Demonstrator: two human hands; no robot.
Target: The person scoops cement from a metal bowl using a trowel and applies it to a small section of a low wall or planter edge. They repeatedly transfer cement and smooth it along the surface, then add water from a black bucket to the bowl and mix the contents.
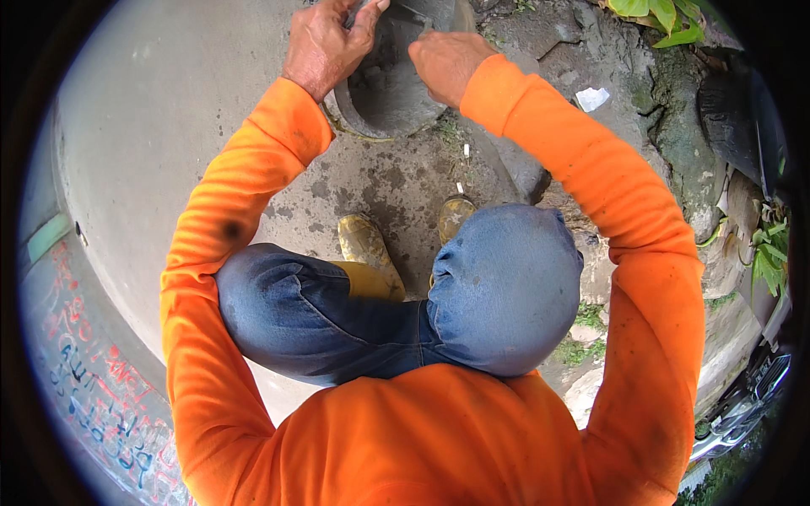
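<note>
A grey round tub (pixel 371 131) stands on the ground in front of my boots, with wet-looking grey material (pixel 392 93) inside it. Over its left rim is my left hand (pixel 327 44), fingers bent and thumb stretched toward a grey flat-sided piece (pixel 429 12) at the top edge. What the left fingers grip is cut off by the frame. My right hand (pixel 451 66) is closed in a fist at the tub's right side. A thin part shows by its knuckles, but the thing inside the fist is hidden.
My yellow rubber boots (pixel 369 246) are planted on damp-spotted concrete (pixel 308 198). Rough rocks (pixel 582 67) with a white scrap (pixel 592 99) and green leaves (pixel 662 15) lie to the right. Far left is a wall with coloured scrawls (pixel 101 396); a vehicle (pixel 747 405) shows at lower right.
</note>
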